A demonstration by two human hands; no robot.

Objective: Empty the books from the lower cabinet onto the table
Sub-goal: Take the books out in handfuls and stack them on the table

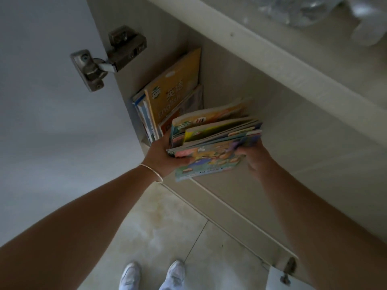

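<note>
Left hand [162, 156] and right hand [254, 156], arms outstretched, both gripping book stack [213, 141].

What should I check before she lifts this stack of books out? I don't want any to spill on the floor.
1. Left hand grips the stack of books at its near left end: ok.
2. Right hand holds the right end: ok.
3. Stack squared up: not ok, covers fan out.
4. Stack out of the cabinet: not ok, partly inside.
5. Cabinet emptied: not ok, the English book and others stand inside.
6. Table free: cannot tell, out of view.
</note>
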